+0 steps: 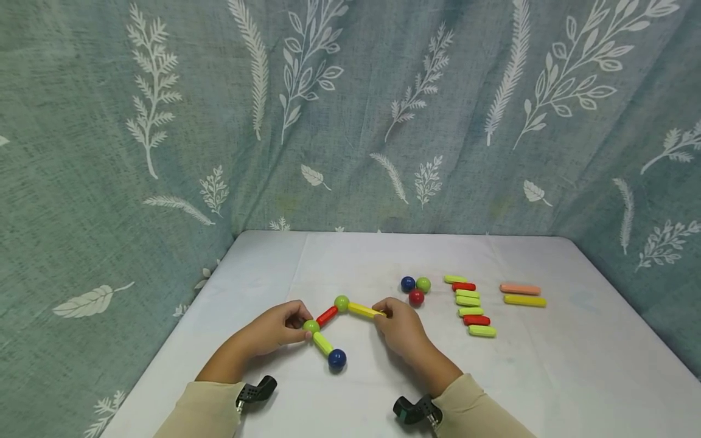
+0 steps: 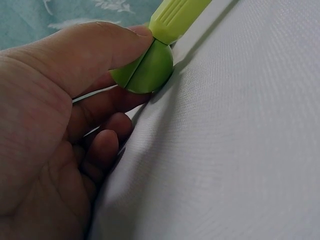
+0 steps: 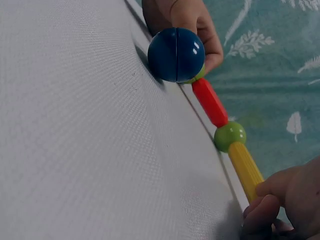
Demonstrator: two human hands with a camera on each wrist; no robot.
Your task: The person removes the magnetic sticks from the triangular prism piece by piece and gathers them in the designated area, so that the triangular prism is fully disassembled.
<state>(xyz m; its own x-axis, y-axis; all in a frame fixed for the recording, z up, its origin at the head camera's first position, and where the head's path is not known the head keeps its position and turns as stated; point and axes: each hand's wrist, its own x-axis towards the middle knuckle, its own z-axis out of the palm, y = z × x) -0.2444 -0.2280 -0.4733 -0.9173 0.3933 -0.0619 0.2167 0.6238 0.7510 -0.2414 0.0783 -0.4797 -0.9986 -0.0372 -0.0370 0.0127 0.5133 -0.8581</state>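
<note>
My left hand (image 1: 279,326) pinches a green ball (image 1: 311,326) between thumb and fingers. From that ball a short lime rod (image 1: 323,344) runs to a blue ball (image 1: 336,359) on the near side. A short red rod (image 1: 327,316) links it to a second green ball (image 1: 342,303) farther back. From there a longer yellow rod (image 1: 362,310) extends rightward, and my right hand (image 1: 401,325) pinches its far end. In the right wrist view the yellow rod (image 3: 245,170) meets the green ball (image 3: 230,136), and its other end is hidden by the fingers.
Loose blue (image 1: 408,284), green (image 1: 423,285) and red (image 1: 416,297) balls lie behind my right hand. Several short lime and red rods (image 1: 468,302) form a column to the right. Beyond them lie an orange rod (image 1: 520,289) and a yellow rod (image 1: 524,300) on the white table (image 1: 569,365).
</note>
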